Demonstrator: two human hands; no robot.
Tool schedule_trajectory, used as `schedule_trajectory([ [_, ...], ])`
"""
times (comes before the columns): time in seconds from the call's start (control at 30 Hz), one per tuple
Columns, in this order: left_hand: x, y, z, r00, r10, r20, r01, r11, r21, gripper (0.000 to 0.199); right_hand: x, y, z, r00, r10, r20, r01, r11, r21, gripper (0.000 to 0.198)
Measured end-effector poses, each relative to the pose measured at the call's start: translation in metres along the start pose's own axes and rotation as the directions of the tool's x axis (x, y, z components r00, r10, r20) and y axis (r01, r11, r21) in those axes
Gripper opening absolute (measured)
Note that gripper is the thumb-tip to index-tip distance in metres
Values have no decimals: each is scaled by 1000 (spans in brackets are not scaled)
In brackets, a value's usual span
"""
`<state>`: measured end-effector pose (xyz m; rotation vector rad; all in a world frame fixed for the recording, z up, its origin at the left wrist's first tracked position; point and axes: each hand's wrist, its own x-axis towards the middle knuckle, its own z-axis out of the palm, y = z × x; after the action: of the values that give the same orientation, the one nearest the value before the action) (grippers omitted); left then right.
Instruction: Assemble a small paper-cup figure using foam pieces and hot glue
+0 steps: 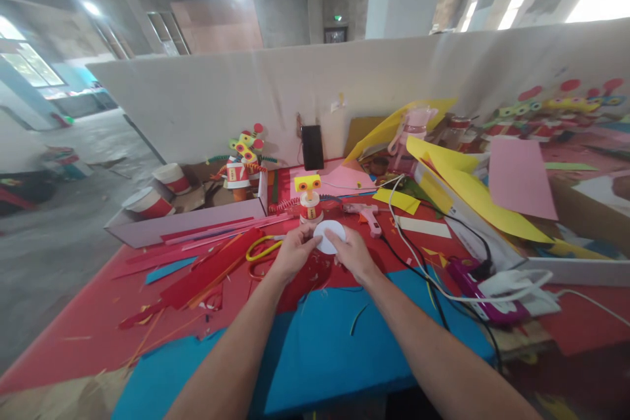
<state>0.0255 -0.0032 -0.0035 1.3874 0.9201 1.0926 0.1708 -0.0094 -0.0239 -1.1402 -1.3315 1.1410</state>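
Left hand [296, 246] bare, right hand [352, 252] same. Forearms [237, 348] bare as far as visible, narrowing toward hands. Black patch [408, 408] at bottom, unclear if clothing.

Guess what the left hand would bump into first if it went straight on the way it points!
Besides the white disc it holds, the left hand would probably meet the little yellow-headed cup figure first. Exactly how far ahead it stands is hard to tell.
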Motion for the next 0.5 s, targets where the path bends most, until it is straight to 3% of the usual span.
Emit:
schedule_trajectory([
  [0.4, -1, 3, -7, 998, 17, -65, -17, 1000, 11, 29, 1, -7, -4, 983, 6, 185, -35, 988, 153, 33],
  [0.5, -1, 4, -9, 996, 48, -80, -44, 998, 53, 28, 2, -5, -4, 984, 26, 175, -51, 989, 140, 37],
])
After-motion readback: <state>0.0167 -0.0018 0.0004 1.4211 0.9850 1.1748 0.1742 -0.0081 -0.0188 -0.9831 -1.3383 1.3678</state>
